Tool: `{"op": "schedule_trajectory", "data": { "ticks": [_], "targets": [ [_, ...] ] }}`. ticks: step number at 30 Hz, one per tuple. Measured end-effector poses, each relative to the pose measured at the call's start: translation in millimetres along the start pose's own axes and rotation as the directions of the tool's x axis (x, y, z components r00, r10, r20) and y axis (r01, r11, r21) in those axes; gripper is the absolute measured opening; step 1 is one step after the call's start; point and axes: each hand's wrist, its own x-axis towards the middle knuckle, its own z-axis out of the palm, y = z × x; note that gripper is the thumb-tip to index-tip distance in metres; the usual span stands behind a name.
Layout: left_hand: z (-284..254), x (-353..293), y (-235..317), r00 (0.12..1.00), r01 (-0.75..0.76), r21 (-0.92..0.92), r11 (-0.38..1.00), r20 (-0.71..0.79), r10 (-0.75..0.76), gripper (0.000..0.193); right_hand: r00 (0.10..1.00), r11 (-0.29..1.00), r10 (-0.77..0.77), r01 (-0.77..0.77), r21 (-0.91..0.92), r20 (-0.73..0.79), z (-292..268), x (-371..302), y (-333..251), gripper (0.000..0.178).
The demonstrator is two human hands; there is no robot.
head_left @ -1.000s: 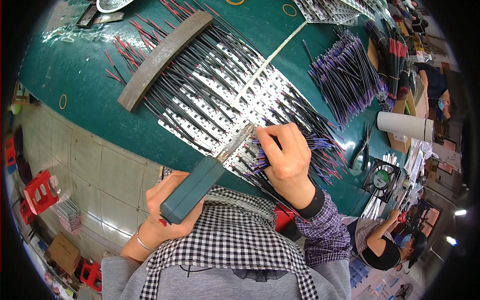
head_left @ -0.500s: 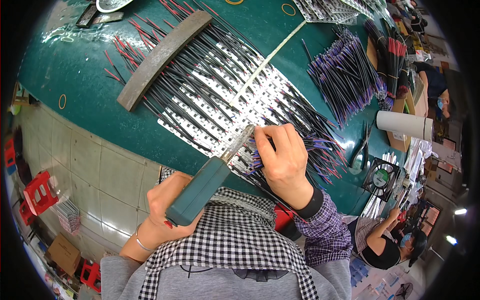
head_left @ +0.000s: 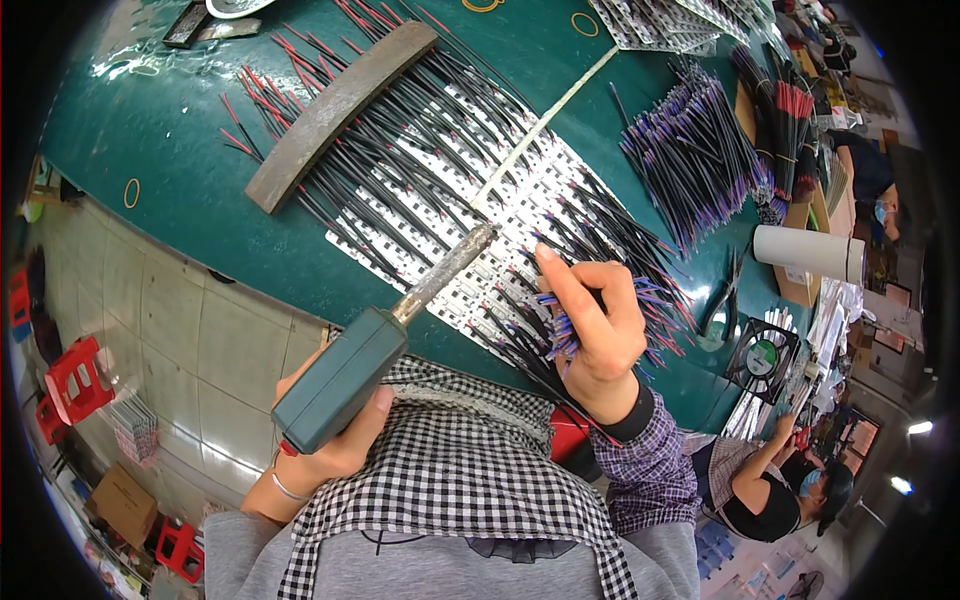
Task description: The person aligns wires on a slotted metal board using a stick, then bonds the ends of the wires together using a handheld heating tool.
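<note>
Cardboard box (head_left: 800,286) stands well to the right of the right hand (head_left: 603,335), partly behind a white roll (head_left: 805,252), its contents too hidden to tell; a white dish (head_left: 240,7) lies far ahead and left of the hands, cut off by the picture's edge, so what it holds cannot be told.

Soldering tool (head_left: 340,378) sits in the left hand (head_left: 345,440), closed round its green handle; its long axis runs forward and to the right from that hand, the metal tip ending over the white boards (head_left: 515,212), just left of the right index fingertip; whether it touches them I cannot tell. The right hand curls round a small bunch of purple-ended wires (head_left: 563,332), index finger reaching forward; pliers (head_left: 722,300) lie to its right; a curved bar (head_left: 340,115) rests across black wires, ahead of the left hand.
</note>
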Motion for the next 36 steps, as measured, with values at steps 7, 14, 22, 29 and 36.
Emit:
{"op": "schedule_trajectory", "data": {
  "ticks": [7,14,22,29,36],
  "targets": [
    [0,0,-1,0.999,0.045,-0.016,0.999,0.002,-0.045,0.034,0.992,0.991,-0.07,0.081,-0.11,0.105,10,2,1,0.06],
    [3,0,-2,0.999,-0.035,0.037,0.999,-0.028,0.036,0.03,0.985,0.977,-0.13,0.146,-0.154,0.109,13,0,2,0.045],
    [2,16,18,0.994,-0.051,0.063,0.997,0.098,0.044,0.026,0.982,0.964,-0.119,0.15,-0.218,0.147,12,2,0,0.039],
    [5,16,17,0.994,-0.042,0.06,0.997,0.106,0.036,0.025,0.98,0.959,-0.148,0.175,-0.225,0.132,13,2,0,0.035],
    [5,14,15,0.994,-0.021,0.068,0.997,0.113,0.013,0.021,0.978,0.952,-0.165,0.193,-0.239,0.131,16,1,1,0.031]
  ]
}}
